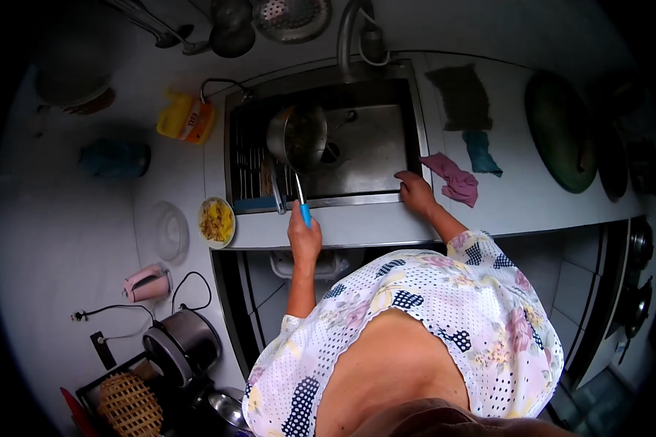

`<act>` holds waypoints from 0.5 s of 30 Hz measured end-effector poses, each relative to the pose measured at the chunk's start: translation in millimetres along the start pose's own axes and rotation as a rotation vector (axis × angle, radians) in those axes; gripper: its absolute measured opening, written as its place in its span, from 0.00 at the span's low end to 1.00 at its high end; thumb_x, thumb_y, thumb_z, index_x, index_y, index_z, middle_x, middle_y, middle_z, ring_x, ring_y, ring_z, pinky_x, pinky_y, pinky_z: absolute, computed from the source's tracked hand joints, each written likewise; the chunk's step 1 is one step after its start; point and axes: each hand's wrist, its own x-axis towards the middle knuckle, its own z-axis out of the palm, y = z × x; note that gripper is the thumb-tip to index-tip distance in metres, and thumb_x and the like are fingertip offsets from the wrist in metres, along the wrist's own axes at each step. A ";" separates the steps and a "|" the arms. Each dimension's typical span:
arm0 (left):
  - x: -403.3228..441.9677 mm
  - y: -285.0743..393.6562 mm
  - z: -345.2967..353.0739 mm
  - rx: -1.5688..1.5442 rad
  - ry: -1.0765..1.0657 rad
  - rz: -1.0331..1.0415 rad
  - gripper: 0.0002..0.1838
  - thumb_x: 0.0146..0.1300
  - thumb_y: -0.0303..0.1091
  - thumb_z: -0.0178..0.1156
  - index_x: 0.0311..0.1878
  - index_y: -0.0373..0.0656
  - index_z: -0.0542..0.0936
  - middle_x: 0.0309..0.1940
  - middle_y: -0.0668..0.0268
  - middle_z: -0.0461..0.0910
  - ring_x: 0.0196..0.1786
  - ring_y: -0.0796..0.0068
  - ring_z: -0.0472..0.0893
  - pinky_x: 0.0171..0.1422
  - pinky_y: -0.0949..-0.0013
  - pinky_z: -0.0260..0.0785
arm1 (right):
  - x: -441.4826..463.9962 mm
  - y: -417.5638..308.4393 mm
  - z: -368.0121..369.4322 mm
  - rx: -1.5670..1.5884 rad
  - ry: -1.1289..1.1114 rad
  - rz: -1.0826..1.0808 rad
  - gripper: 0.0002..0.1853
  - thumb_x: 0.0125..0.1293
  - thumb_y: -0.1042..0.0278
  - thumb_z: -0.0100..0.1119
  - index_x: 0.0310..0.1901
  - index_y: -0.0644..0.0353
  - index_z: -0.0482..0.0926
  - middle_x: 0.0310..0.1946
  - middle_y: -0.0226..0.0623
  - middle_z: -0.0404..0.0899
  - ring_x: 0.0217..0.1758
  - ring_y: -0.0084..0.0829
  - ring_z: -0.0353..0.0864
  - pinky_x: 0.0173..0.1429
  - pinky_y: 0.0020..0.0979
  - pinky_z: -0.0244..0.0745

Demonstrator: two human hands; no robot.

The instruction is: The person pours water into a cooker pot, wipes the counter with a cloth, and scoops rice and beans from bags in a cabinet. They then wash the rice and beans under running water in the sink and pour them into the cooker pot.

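My left hand (304, 234) is wrapped round the blue end of the handle of a metal pot (279, 138). Dark green contents (303, 135) show inside the pot, which is over the left part of the steel sink (372, 156). At the sink's front right edge rests my right hand (416, 194), its fingers bent over the rim; whether they hold anything is hidden. Just right of it a pink cloth (452, 180) lies on the counter. A knife-like utensil (278, 191) sits beside the pot handle.
On the left are a bowl of yellow food (216, 222), a yellow jug (186, 118) and a rice cooker (186, 342). The faucet (345, 40) rises behind the sink. Teal (482, 153) and dark cloths (461, 97) and a large green round board (559, 131) lie right.
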 end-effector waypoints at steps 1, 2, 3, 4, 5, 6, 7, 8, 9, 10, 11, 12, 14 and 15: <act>0.1 6.4 -0.9 0.040 0.052 0.059 0.26 0.54 0.23 0.55 0.58 0.31 0.66 0.36 0.47 0.78 0.37 0.52 0.80 0.41 0.62 0.73 | -1.5 -7.0 -8.6 0.011 0.026 -0.039 0.15 0.55 0.77 0.47 0.44 0.60 0.77 0.44 0.46 0.77 0.45 0.45 0.77 0.53 0.38 0.72; -0.5 13.3 -3.0 -0.128 -0.026 -0.150 0.26 0.55 0.23 0.55 0.59 0.31 0.65 0.33 0.50 0.77 0.34 0.58 0.79 0.35 0.65 0.72 | -4.2 -6.6 -12.7 0.061 0.032 -0.024 0.15 0.55 0.77 0.47 0.44 0.60 0.77 0.43 0.46 0.77 0.45 0.45 0.77 0.52 0.38 0.72; -2.0 25.0 -6.3 -0.300 -0.103 -0.355 0.27 0.55 0.23 0.55 0.59 0.31 0.64 0.30 0.54 0.76 0.30 0.64 0.78 0.29 0.67 0.71 | -8.8 -4.7 -20.2 0.110 0.041 -0.009 0.15 0.55 0.77 0.48 0.44 0.61 0.77 0.43 0.46 0.77 0.45 0.45 0.77 0.51 0.38 0.72; -4.2 39.4 -8.0 -0.475 -0.181 -0.556 0.27 0.55 0.22 0.55 0.60 0.32 0.63 0.27 0.57 0.75 0.26 0.70 0.77 0.24 0.70 0.70 | -15.1 -4.1 -32.1 0.157 0.052 0.005 0.15 0.55 0.77 0.48 0.44 0.61 0.77 0.43 0.46 0.78 0.44 0.45 0.78 0.50 0.37 0.73; -8.9 48.5 -4.9 -0.713 -0.163 -0.582 0.29 0.56 0.20 0.54 0.62 0.33 0.60 0.24 0.64 0.70 0.21 0.82 0.70 0.15 0.79 0.60 | -24.8 -3.4 -48.8 0.207 0.056 0.019 0.14 0.56 0.76 0.49 0.45 0.61 0.77 0.41 0.45 0.78 0.43 0.45 0.78 0.48 0.36 0.73; -12.6 60.8 -5.9 -0.857 -0.148 -0.631 0.27 0.55 0.19 0.53 0.60 0.32 0.61 0.26 0.63 0.71 0.21 0.80 0.70 0.16 0.78 0.61 | -37.2 -1.3 -63.3 0.226 0.058 0.014 0.14 0.56 0.76 0.50 0.45 0.62 0.77 0.41 0.45 0.78 0.42 0.44 0.78 0.47 0.35 0.73; -19.1 65.4 -1.5 -0.945 -0.153 -0.662 0.25 0.56 0.19 0.53 0.58 0.33 0.61 0.26 0.64 0.71 0.21 0.80 0.69 0.17 0.78 0.61 | -51.0 2.5 -77.6 0.243 0.061 0.010 0.14 0.57 0.76 0.50 0.45 0.62 0.77 0.41 0.45 0.78 0.42 0.44 0.79 0.47 0.35 0.73; -26.4 73.9 3.5 -1.035 -0.161 -0.690 0.24 0.56 0.19 0.53 0.57 0.33 0.62 0.26 0.64 0.70 0.21 0.80 0.68 0.17 0.78 0.61 | -66.1 6.2 -93.3 0.257 0.065 0.006 0.13 0.57 0.76 0.51 0.45 0.62 0.77 0.40 0.44 0.79 0.42 0.44 0.79 0.46 0.35 0.73; -25.9 57.4 17.0 -1.039 -0.165 -0.705 0.22 0.56 0.19 0.53 0.55 0.33 0.63 0.26 0.64 0.70 0.20 0.81 0.68 0.17 0.78 0.61 | -65.0 17.0 -75.6 0.304 0.051 0.016 0.12 0.58 0.75 0.51 0.44 0.63 0.77 0.40 0.44 0.79 0.41 0.43 0.79 0.46 0.35 0.73; -33.8 72.9 20.8 -1.061 -0.174 -0.690 0.23 0.56 0.19 0.53 0.55 0.34 0.63 0.26 0.64 0.70 0.20 0.81 0.67 0.17 0.78 0.60 | -82.2 20.1 -95.1 0.263 0.049 0.000 0.12 0.58 0.75 0.51 0.44 0.63 0.77 0.40 0.44 0.79 0.41 0.44 0.79 0.46 0.35 0.73; -43.6 87.0 25.7 -1.076 -0.191 -0.676 0.23 0.56 0.19 0.54 0.55 0.34 0.63 0.26 0.64 0.70 0.20 0.81 0.67 0.17 0.78 0.60 | -102.4 26.5 -111.4 0.228 0.051 -0.007 0.12 0.59 0.75 0.51 0.44 0.63 0.77 0.40 0.45 0.79 0.41 0.44 0.79 0.46 0.35 0.73; -53.0 101.0 32.7 -1.085 -0.218 -0.662 0.23 0.56 0.19 0.54 0.55 0.34 0.63 0.27 0.64 0.70 0.20 0.81 0.67 0.17 0.78 0.60 | -124.2 36.2 -127.0 0.195 0.057 -0.005 0.12 0.59 0.74 0.51 0.44 0.63 0.77 0.39 0.45 0.79 0.42 0.44 0.79 0.46 0.35 0.73; -64.6 120.8 43.5 -1.154 -0.296 -0.650 0.29 0.56 0.19 0.55 0.61 0.34 0.58 0.27 0.63 0.69 0.21 0.78 0.68 0.17 0.77 0.60 | -172.4 59.9 -148.3 0.106 0.015 0.082 0.13 0.59 0.71 0.51 0.45 0.63 0.77 0.40 0.47 0.79 0.43 0.45 0.78 0.48 0.37 0.73; -71.1 137.6 49.2 -1.192 -0.329 -0.636 0.28 0.56 0.19 0.55 0.61 0.34 0.59 0.27 0.63 0.69 0.21 0.79 0.68 0.17 0.77 0.59 | -202.5 75.7 -158.5 0.052 -0.019 0.137 0.13 0.59 0.70 0.51 0.45 0.62 0.76 0.40 0.47 0.79 0.44 0.46 0.78 0.49 0.38 0.73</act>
